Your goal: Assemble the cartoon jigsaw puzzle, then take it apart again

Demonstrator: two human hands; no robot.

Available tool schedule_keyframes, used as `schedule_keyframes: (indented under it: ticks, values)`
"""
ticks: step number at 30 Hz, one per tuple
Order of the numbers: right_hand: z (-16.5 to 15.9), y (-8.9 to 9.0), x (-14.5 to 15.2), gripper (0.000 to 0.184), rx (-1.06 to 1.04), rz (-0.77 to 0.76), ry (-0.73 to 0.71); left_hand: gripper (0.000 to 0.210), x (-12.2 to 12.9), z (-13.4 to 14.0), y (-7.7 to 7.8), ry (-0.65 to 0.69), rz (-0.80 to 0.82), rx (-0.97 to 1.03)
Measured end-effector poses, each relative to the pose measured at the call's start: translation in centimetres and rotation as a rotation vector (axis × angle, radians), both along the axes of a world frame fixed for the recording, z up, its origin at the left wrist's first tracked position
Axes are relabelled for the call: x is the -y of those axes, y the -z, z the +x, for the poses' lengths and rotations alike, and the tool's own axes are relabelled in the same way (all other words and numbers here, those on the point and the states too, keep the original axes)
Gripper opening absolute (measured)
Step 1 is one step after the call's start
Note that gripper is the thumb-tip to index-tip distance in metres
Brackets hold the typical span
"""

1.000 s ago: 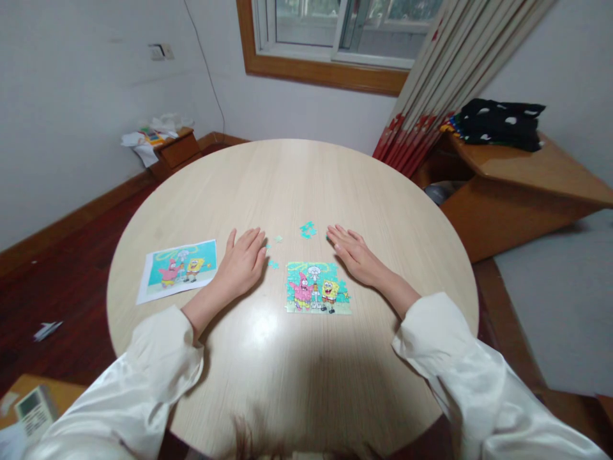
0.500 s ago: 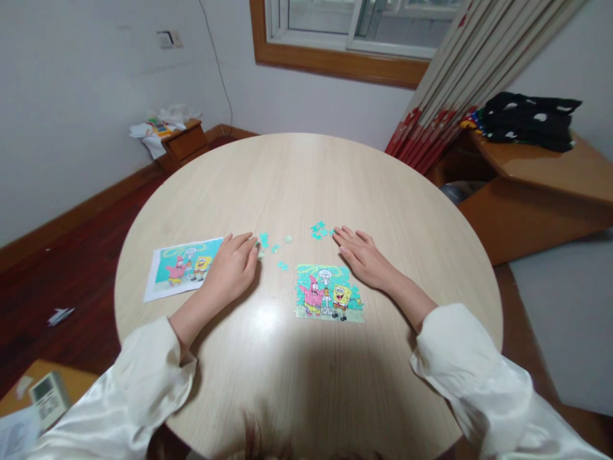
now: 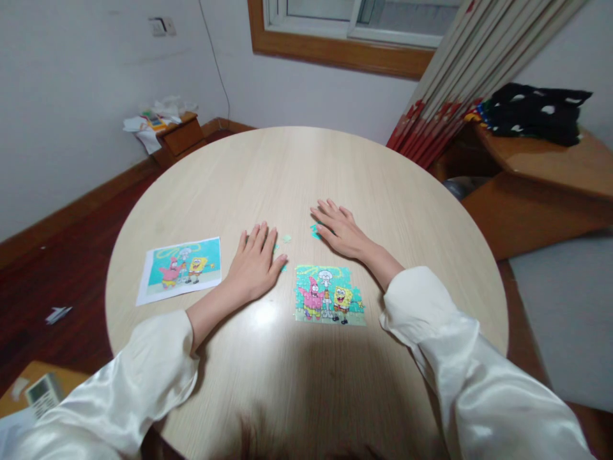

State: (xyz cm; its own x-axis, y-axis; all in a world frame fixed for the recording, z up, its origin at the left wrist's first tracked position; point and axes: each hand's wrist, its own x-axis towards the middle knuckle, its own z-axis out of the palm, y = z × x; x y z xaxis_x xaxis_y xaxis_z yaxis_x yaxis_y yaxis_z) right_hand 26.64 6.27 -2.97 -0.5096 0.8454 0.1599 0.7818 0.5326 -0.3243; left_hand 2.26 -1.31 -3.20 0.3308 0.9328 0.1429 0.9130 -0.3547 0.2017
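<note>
My left hand (image 3: 256, 263) lies open, palm down with the fingers spread, covering most of the loose pieces on that side. A pale green puzzle piece (image 3: 286, 239) shows just beyond its fingers. Farther right, my right hand (image 3: 339, 228) is also open and palm down, over a few turquoise puzzle pieces (image 3: 315, 230) that peek out beside its thumb. Between the forearms lies a mostly joined jigsaw puzzle (image 3: 322, 300) with cartoon figures, its upper right edge uneven. A printed reference picture (image 3: 184, 267) of the same scene rests left of my left hand.
All this is on a round, light wooden table (image 3: 297, 166). Beyond its right side stands a wooden cabinet (image 3: 565, 185) with dark cloth (image 3: 536, 112) on top. A small drawer unit (image 3: 179, 137) is at the back left, and a remote control (image 3: 44, 393) lies lower left.
My left hand has moved right, off the printed picture and onto the loose pieces. My right hand has shifted left and away from me, over the turquoise pieces.
</note>
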Motion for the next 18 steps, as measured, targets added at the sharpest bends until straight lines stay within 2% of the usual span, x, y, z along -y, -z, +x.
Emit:
schedule_keyframes:
  ticks: [4, 9, 18]
  values:
    - [-1.5, -0.1, -0.6, 0.054, 0.085, 0.028, -0.07, 0.054, -0.6, 0.6, 0.0, 0.009, -0.011, -0.041]
    - [-2.1, 0.3, -0.6, 0.046, 0.123, 0.027, -0.09, 0.05, -1.2, 1.0, -0.2, 0.055, -0.054, -0.118]
    - [0.8, 0.7, 0.6, 0.047, 0.089, 0.0, -0.017, 0.05, -3.0, 2.3, -0.8, 0.167, -0.083, -0.151]
